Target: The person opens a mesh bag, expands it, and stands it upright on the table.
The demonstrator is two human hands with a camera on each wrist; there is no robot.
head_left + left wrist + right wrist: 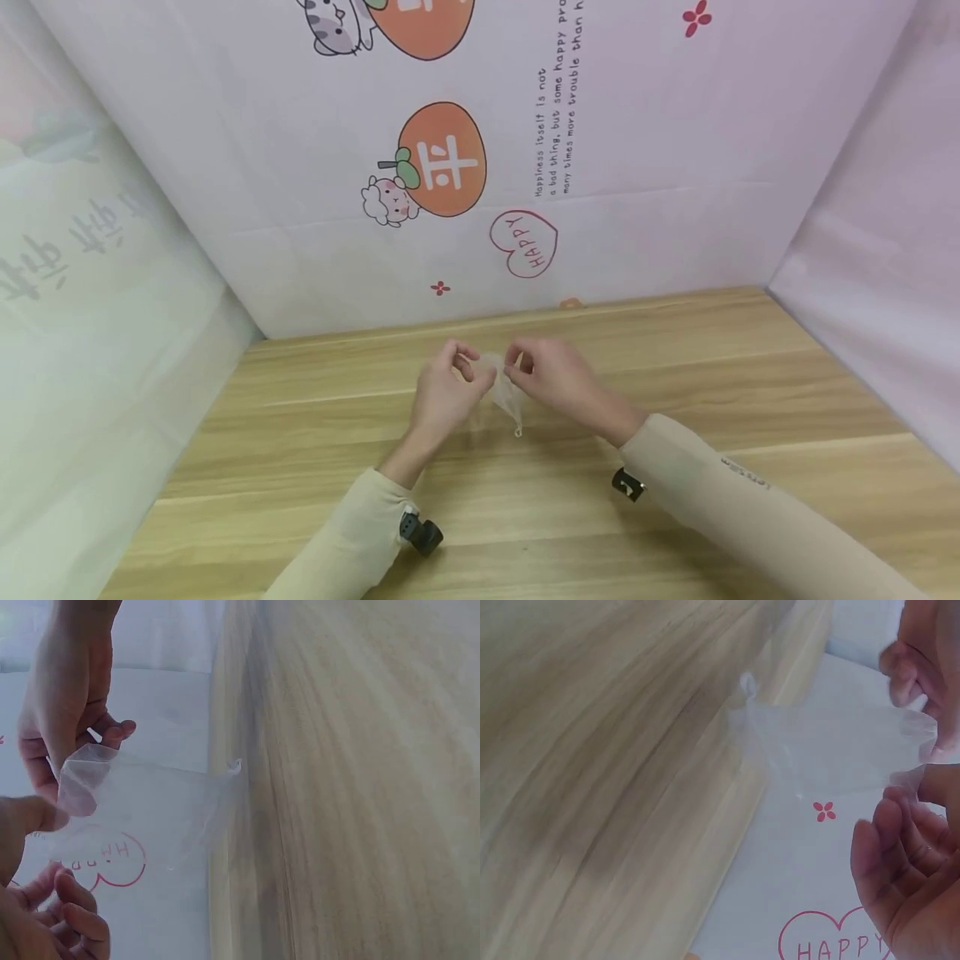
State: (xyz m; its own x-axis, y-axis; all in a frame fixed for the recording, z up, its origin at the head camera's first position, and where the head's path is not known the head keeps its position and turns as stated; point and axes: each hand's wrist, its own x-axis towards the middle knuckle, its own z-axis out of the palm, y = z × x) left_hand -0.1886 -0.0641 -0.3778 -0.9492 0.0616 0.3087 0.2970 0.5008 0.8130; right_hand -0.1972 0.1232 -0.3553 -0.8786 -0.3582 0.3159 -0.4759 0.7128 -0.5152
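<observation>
A small translucent plastic bag (506, 396) hangs between the two hands above the table. Its narrow lower end carries a small pale loop or knot (747, 685). My right hand (558, 379) pinches the bag's upper edge with thumb and fingertips. On the other side, my left hand (446, 396) has its thumb against the bag's upper edge. In the left wrist view, the fingers (86, 922) of that hand are loosely bent and stand apart from the thumb. Through the clear film a fingertip of the right hand shows faintly.
Below lies a wood-grain table (510, 533). A white printed sheet (637, 233) stands at its back, with a white sheet (97, 275) on the left and another (885, 275) on the right. Small black devices are worn on the left sleeve (422, 533) and the right sleeve (628, 485).
</observation>
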